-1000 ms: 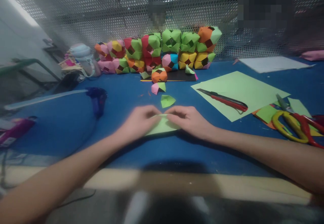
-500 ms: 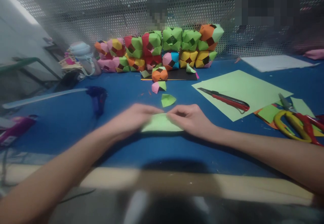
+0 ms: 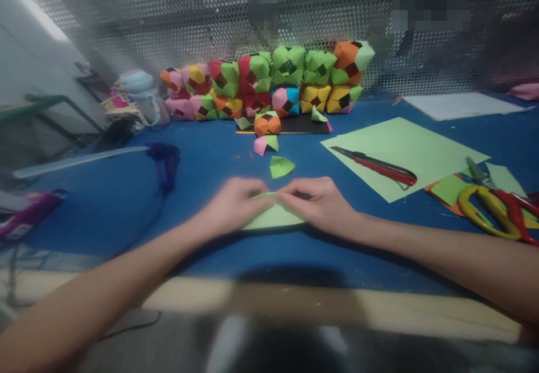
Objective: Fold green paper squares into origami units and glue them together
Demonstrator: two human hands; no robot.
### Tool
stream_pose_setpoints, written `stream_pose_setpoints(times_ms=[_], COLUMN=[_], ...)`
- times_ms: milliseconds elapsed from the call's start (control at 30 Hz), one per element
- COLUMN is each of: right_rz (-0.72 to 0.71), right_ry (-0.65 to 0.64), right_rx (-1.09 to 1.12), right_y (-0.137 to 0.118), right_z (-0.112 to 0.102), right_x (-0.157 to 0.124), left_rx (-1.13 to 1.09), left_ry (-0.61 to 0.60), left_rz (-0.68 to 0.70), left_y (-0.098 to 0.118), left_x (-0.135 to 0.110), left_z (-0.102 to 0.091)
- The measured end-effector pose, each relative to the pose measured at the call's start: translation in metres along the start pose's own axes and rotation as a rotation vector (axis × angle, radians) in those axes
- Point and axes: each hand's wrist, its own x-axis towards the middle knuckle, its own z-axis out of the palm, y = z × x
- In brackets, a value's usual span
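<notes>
Near the front of the blue table, a small pale green sheet of paper (image 3: 275, 217) lies between my two hands, its far edge pinched. My left hand (image 3: 240, 201) has its thumb and fingers closed on the paper's left part. On its right part, my right hand (image 3: 318, 199) is closed, thumb against the curled fingers near the top middle. Both hands cover much of the sheet, so its folds are hard to make out. Just beyond my fingertips rests a small folded green paper piece (image 3: 281, 167).
Folded paper balls (image 3: 288, 64) stand stacked against a perforated metal screen (image 3: 202, 13). To the right are a large green sheet (image 3: 438, 142), a red utility knife (image 3: 381, 169) and yellow-red scissors (image 3: 490, 210). Glue guns, one blue (image 3: 164, 162) and one purple (image 3: 31, 215), lie left.
My left hand has drawn slightly nearer to me along the paper, its thumb now lying over the top edge. My right hand keeps nearly the same hold.
</notes>
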Motion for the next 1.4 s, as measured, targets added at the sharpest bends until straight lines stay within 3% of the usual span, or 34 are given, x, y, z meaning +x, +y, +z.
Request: stream_pose_setpoints(times_ms=[233, 533, 800, 1000, 1200, 1400], right_rz=[-0.064, -0.103, -0.203, -0.055, -0.126, 0.217], right_ry=[-0.018, -0.035, -0.082, -0.017, -0.084, 0.046], right_rx=[-0.031, -0.040, -0.069, -0.033, -0.094, -0.009], right_y=[0.001, 0.004, 0.003, 0.005, 0.004, -0.001], right_z=[-0.003, -0.002, 0.000, -0.004, -0.004, -0.003], right_x=[0.001, 0.000, -0.001, 0.005, 0.005, 0.009], left_rx=[-0.058, -0.002, 0.087, 0.070, 0.071, -0.065], left_ry=[-0.088, -0.083, -0.034, 0.142, 0.131, 0.309], left_rz=[0.043, 0.116, 0.180, 0.136, 0.143, -0.005], left_y=[0.001, -0.001, -0.002, -0.002, 0.000, 0.004], left_x=[0.000, -0.001, -0.002, -0.001, -0.003, -0.002], left_z=[-0.011, -0.013, -0.002, 0.003, 0.007, 0.003])
